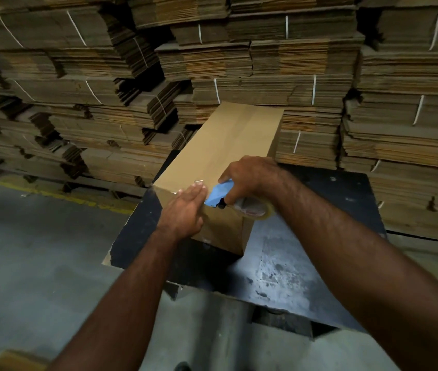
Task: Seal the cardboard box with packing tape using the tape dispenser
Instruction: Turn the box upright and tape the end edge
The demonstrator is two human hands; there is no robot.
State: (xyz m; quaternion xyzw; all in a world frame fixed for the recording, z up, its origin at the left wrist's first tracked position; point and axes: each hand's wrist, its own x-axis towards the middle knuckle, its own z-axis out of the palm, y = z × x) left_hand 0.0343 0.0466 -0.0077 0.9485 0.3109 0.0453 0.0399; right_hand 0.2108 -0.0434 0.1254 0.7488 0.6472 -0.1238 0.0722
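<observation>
A long brown cardboard box (228, 140) lies on a dark worn table (279, 263), its flaps down and a strip of clear tape running along its top seam. My right hand (250, 175) grips a blue tape dispenser (219, 195) at the box's near top edge, with the clear tape roll (255, 208) hanging beside the near end face. My left hand (185, 207) lies flat with straight fingers against the near end of the box, pressing just left of the dispenser's blade.
Tall stacks of flattened, strapped cardboard (239, 62) fill the whole background right behind the table. Grey concrete floor (25, 250) with a yellow line (73, 199) lies to the left. The table's near edge (239, 293) is close to me.
</observation>
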